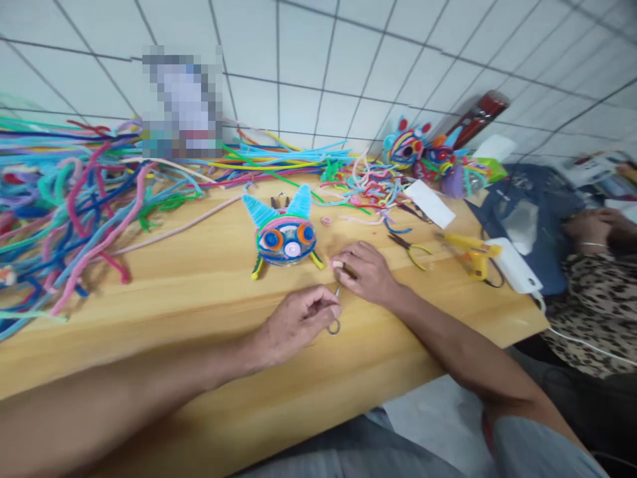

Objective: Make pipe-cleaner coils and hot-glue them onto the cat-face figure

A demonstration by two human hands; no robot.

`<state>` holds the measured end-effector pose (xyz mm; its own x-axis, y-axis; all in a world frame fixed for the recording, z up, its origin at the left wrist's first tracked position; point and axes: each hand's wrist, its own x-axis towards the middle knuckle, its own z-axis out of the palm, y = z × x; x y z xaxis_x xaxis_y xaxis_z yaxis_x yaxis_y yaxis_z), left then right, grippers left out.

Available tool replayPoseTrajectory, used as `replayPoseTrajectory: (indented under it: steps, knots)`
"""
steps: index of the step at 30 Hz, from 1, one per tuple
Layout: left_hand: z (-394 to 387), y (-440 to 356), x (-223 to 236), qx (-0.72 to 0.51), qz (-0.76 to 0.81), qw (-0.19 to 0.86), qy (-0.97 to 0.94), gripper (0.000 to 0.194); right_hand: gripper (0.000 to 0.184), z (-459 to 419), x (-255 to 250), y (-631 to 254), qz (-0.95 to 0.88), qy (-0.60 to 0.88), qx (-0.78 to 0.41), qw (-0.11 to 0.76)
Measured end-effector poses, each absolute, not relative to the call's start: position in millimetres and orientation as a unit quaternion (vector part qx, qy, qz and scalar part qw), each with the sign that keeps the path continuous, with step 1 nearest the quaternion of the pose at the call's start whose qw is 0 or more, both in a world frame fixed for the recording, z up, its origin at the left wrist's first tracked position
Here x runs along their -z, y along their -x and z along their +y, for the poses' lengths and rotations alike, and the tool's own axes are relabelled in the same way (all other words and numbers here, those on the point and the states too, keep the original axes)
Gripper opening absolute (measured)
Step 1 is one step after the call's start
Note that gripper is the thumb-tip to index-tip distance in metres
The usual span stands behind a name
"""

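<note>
My left hand [303,315] is closed on what looks like small scissors [334,327]; a ring handle shows below the fingers and a metal tip above them. My right hand [365,272] pinches a small pale pink piece [337,264] just beyond that tip. Something dark under its fingers is too small to name. Behind my hands stands an animal face of coiled pipe cleaners [285,240], with light blue pointed ears, orange-ringed blue eyes and yellow-tipped legs. A small pink coil [326,220] lies beside it.
Loose pipe cleaners [94,199] heap on the left and along the wall. To the right lie pliers [415,251], a yellow glue gun [472,252], a white power strip [515,265] and a white card [430,204]. Finished figures [405,146] stand behind; another person's hands [597,226] are far right.
</note>
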<state>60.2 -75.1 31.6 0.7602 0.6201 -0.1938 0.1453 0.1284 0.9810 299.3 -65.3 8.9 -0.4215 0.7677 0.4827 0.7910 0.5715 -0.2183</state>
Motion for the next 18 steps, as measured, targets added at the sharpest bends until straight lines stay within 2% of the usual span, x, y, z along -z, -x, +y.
replayPoseTrajectory:
  steps: [6, 9, 11, 14, 15, 18]
  knots:
    - [-76.0, -58.6, -23.2, -0.184, 0.291, 0.671, -0.657, 0.031, 0.009, -60.8, -7.7, -296.8, -0.838, 0.482, 0.001, 0.257]
    - [-76.1, -58.3, -22.7, -0.186, 0.284, 0.672, -0.658, 0.031, 0.016, -62.4, -13.8, -297.4, -0.832, 0.488, 0.013, 0.265]
    - [-76.1, -58.2, -24.7, -0.188, 0.278, 0.673, -0.659, 0.031, 0.027, -71.3, -20.0, -303.6, -0.816, 0.505, 0.031, 0.281]
    - [-77.1, -58.2, -28.1, -0.194, 0.274, 0.676, -0.656, 0.032, 0.015, -103.2, -32.1, -325.4, -0.76, 0.565, 0.073, 0.314]
    - [-77.8, -58.3, -28.8, -0.196, 0.273, 0.678, -0.654, 0.032, 0.017, -117.8, -37.1, -336.2, -0.739, 0.583, 0.085, 0.327]
    - [-80.4, -58.9, -29.4, -0.191, 0.273, 0.684, -0.649, 0.033, 0.03, -159.0, -53.7, -379.9, -0.632, 0.649, 0.153, 0.396]
